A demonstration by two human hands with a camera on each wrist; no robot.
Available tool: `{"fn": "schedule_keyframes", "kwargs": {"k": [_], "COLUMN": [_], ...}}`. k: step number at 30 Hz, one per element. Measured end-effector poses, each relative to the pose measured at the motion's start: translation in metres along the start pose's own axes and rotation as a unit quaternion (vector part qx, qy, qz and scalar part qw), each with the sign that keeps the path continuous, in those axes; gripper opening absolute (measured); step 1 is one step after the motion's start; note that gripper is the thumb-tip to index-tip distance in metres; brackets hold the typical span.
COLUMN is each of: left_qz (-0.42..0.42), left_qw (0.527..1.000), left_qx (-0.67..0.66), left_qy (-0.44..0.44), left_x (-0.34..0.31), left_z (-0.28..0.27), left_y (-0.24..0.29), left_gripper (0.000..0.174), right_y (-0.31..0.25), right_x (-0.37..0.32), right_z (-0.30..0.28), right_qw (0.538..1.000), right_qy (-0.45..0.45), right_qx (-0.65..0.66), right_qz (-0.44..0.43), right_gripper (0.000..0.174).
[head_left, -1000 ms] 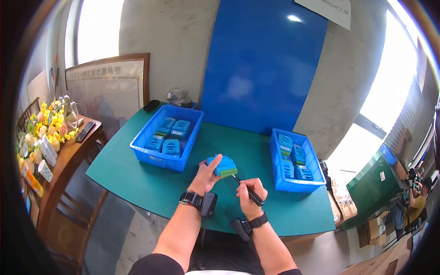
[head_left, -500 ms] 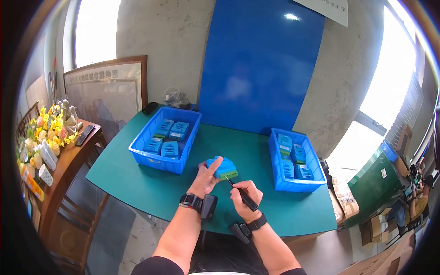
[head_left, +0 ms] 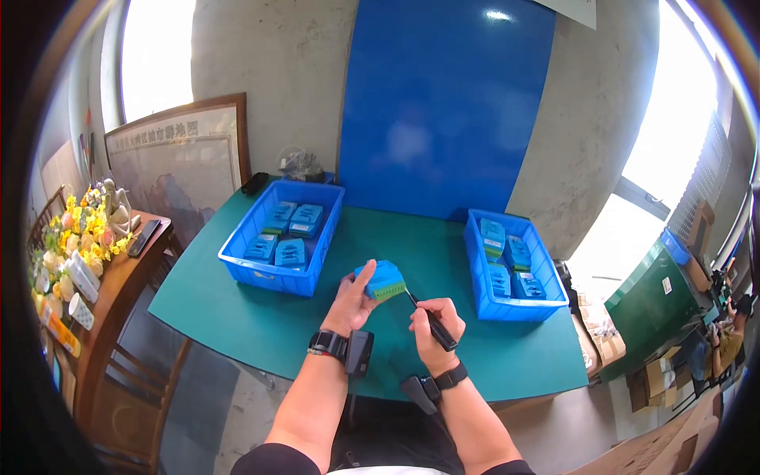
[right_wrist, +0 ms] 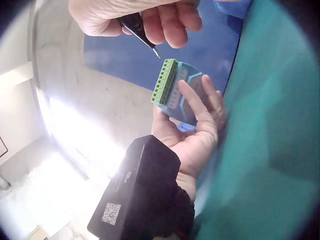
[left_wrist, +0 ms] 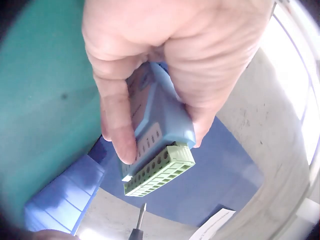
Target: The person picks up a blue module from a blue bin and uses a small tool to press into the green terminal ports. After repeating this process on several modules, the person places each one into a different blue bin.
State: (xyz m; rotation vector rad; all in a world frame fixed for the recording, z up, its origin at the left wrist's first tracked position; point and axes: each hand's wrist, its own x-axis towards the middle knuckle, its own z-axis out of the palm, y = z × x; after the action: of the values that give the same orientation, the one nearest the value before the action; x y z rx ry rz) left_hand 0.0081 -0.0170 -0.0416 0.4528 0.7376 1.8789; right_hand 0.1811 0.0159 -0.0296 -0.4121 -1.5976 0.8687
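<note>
1. The left hand (head_left: pixel 352 309) pinches the blue module (head_left: pixel 380 279) between thumb and fingers, holding it above the green table (head_left: pixel 507 360).
2. The module's green connector (left_wrist: pixel 160 171) points away from the palm.
3. The right hand (head_left: pixel 437 323), fingers curled, grips a tilted black screwdriver (right_wrist: pixel 135 26), its tip near the connector, not touching.

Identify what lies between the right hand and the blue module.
The right wrist view shows the screwdriver, then a small gap before the green terminal strip on the module.
</note>
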Motion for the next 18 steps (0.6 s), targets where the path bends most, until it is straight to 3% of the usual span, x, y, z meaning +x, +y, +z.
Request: {"fn": "schedule_keyframes", "kwargs": {"k": [7,10,12,18], "left_qz": [0.037,0.028,0.045,0.009], "left_qw": [0.997,0.995,0.994,0.992], "left_qx": [-0.043,-0.044,-0.025,0.017], "left_qy": [-0.049,-0.081,-0.097,-0.128], "left_x": [-0.003,-0.006,-0.004,-0.008], "left_z": [0.002,0.004,0.003,0.010], "left_y": [0.002,0.004,0.000,-0.002], "left_gripper": [0.069,0.076,0.069,0.056], "right_y": [-0.008,0.002,0.010,0.007], "right_x": [0.007,0.007,0.006,0.006], "right_z": [0.008,0.008,0.007,0.007], "right_qw": [0.997,0.993,0.989,0.988], "right_qy": [0.069,0.021,-0.019,0.051], "right_qx": [0.019,0.052,0.069,-0.145], "right_qz": [0.022,0.102,0.131,-0.028], "right_gripper": [0.015,0.023,0.026,0.027]}}
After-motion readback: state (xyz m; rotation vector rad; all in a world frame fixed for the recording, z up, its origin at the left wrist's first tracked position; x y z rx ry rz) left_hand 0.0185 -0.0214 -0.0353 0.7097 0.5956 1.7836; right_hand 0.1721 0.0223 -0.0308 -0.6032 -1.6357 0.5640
